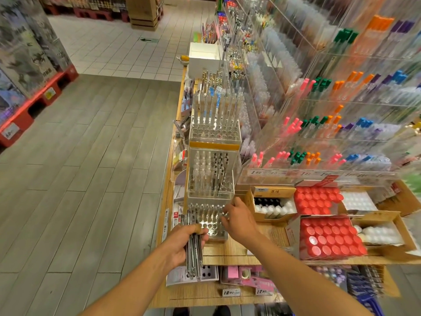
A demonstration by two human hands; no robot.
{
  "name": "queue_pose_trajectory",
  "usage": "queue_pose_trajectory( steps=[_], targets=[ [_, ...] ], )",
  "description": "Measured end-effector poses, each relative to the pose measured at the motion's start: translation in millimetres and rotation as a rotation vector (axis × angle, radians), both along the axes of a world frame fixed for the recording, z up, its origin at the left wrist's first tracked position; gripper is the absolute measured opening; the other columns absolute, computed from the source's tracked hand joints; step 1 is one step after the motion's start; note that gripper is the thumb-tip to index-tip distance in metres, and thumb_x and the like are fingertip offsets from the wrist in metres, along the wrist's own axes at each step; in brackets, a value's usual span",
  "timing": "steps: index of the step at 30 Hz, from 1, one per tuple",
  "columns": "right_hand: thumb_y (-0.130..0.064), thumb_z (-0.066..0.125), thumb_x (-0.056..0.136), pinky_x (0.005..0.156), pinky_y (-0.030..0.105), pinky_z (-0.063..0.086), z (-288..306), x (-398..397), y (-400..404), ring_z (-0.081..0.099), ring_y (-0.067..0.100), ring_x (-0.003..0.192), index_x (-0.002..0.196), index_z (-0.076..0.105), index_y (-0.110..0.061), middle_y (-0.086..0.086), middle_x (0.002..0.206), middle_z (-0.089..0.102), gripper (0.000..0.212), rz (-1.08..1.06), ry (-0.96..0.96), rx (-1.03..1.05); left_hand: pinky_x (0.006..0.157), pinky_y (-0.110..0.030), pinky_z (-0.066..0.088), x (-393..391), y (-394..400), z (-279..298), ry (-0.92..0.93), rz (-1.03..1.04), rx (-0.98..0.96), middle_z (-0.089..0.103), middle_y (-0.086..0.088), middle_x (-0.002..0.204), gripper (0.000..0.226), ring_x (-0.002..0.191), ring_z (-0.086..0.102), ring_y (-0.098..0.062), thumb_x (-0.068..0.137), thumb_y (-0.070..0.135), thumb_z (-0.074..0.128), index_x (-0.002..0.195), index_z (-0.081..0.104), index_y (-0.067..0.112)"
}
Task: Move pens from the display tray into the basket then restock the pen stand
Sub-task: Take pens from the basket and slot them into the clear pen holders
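Gripping a bundle of pens [193, 249] upright, the left hand [182, 244] had its fingers curled round the barrels just off the desk's [230, 252] left front corner, over the floor [91, 179]. The right hand [239, 221] reached over the nearest pen stand [210, 221], its fingers bent at the stand's right rim; whether they pinched a pen there could not be told.

That stand, a clear block of round holes, stood near the desk's front edge with only a few pens in its back rows and most front holes bare. Directly behind it rose a second clear stand [210, 174] holding white and black pens, and behind that a third, taller one [215, 115] with pale pens, so the three formed a wall along the desk's left side. To the right lay an open carton of white-capped bottles [272, 206], close by the right wrist, and two trays of red-lidded jars [330, 238], with more cartons beyond. Tiered acrylic racks [330, 122] of coloured markers climbed at the far right.

Bare wooden desk showed in front of and to the right of the nearest stand. Left of the desk the plank floor was wide open up to red pallets [34, 106]. A lower shelf [227, 290] with price tags jutted out below the desk edge.
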State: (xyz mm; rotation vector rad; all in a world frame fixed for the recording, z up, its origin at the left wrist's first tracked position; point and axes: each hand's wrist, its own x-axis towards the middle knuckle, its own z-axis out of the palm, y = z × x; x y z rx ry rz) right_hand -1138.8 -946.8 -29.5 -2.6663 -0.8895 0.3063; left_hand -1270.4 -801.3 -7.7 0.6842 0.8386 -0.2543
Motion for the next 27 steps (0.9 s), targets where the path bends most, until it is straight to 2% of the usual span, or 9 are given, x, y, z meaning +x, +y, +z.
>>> queue_pose_trajectory(
  steps=[2,7,9,12,15,18,21,23,27],
  targets=[
    [-0.027,0.061,0.093,0.079,0.026,0.049,0.4,-2.7,0.7,0.054,0.015,0.1,0.114,0.063,-0.02,-0.006,0.103,0.048,0.023,-0.029,0.025,0.012,0.058,-0.032,0.06,2.6,-3.0,1.3,-0.013,-0.015,0.003,0.068,-0.024,0.088,0.024,0.067,0.066,-0.026,0.087,-0.008,0.06,0.111,0.057,-0.011],
    [-0.032,0.064,0.091,0.075,0.023,0.043,7.0,-10.4,-3.9,0.053,0.011,0.094,0.11,0.065,-0.024,-0.009,0.101,0.05,0.021,-0.063,-0.034,0.09,0.058,-0.033,0.061,5.8,-7.3,-0.4,-0.029,-0.054,-0.005,0.071,-0.022,0.083,0.03,0.066,0.068,-0.027,0.085,-0.009,0.061,0.114,0.057,-0.016],
    [-0.034,0.065,0.09,0.071,0.019,0.041,17.4,-14.1,-2.2,0.054,0.004,0.083,0.102,0.067,-0.024,-0.013,0.092,0.053,0.015,-0.071,0.155,0.241,0.057,-0.032,0.06,6.2,-9.1,-0.3,-0.039,-0.081,-0.001,0.07,-0.023,0.082,0.031,0.066,0.068,-0.027,0.084,-0.01,0.062,0.114,0.057,-0.016],
    [-0.035,0.066,0.091,0.059,0.012,0.042,34.9,-22.3,3.7,0.058,-0.005,0.063,0.09,0.068,-0.018,-0.012,0.074,0.062,0.017,-0.036,0.627,0.344,0.054,-0.032,0.059,5.9,-13.6,0.7,-0.055,-0.141,0.025,0.067,-0.026,0.079,0.042,0.065,0.068,-0.028,0.082,-0.013,0.06,0.122,0.049,-0.014],
    [-0.029,0.068,0.091,0.059,0.016,0.041,39.4,-25.6,3.4,0.052,0.002,0.059,0.084,0.065,-0.004,-0.007,0.065,0.055,0.026,-0.133,0.669,0.364,0.054,-0.036,0.059,6.9,-17.4,-0.1,-0.061,-0.161,0.047,0.067,-0.03,0.082,0.064,0.067,0.067,-0.031,0.08,-0.019,0.059,0.137,0.031,-0.005],
    [-0.02,0.064,0.093,0.055,0.02,0.04,41.2,-23.9,0.7,0.046,0.009,0.056,0.071,0.058,-0.009,-0.001,0.06,0.048,0.025,-0.176,0.704,0.364,0.057,-0.037,0.059,8.5,-19.7,0.0,-0.076,-0.193,0.042,0.067,-0.031,0.092,0.075,0.073,0.066,-0.033,0.079,-0.02,0.06,0.142,0.023,-0.001],
    [-0.014,0.054,0.097,0.044,0.022,0.037,44.6,-22.3,-3.8,0.046,0.01,0.045,0.066,0.05,-0.014,0.003,0.055,0.045,0.031,-0.201,0.867,0.393,0.06,-0.039,0.06,10.0,-20.7,-0.9,-0.089,-0.188,0.022,0.066,-0.033,0.102,0.069,0.076,0.066,-0.033,0.081,-0.017,0.06,0.14,0.027,-0.003],
    [-0.014,0.051,0.099,0.042,0.021,0.038,46.8,-21.5,-7.2,0.052,0.008,0.043,0.071,0.05,-0.015,0.0,0.054,0.05,0.028,-0.227,0.949,0.429,0.06,-0.039,0.06,9.5,-22.7,1.0,-0.096,-0.206,-0.011,0.065,-0.034,0.103,0.06,0.075,0.067,-0.032,0.079,-0.014,0.062,0.133,0.037,-0.008],
    [-0.011,0.052,0.098,0.052,0.025,0.045,52.7,-13.4,-13.4,0.053,0.011,0.056,0.099,0.051,-0.007,0.003,0.07,0.058,0.004,-0.303,0.87,0.532,0.056,-0.038,0.058,9.6,-25.7,0.5,-0.05,-0.208,-0.04,0.069,-0.031,0.087,0.029,0.064,0.068,-0.03,0.079,-0.008,0.06,0.106,0.056,-0.012]
  ],
)
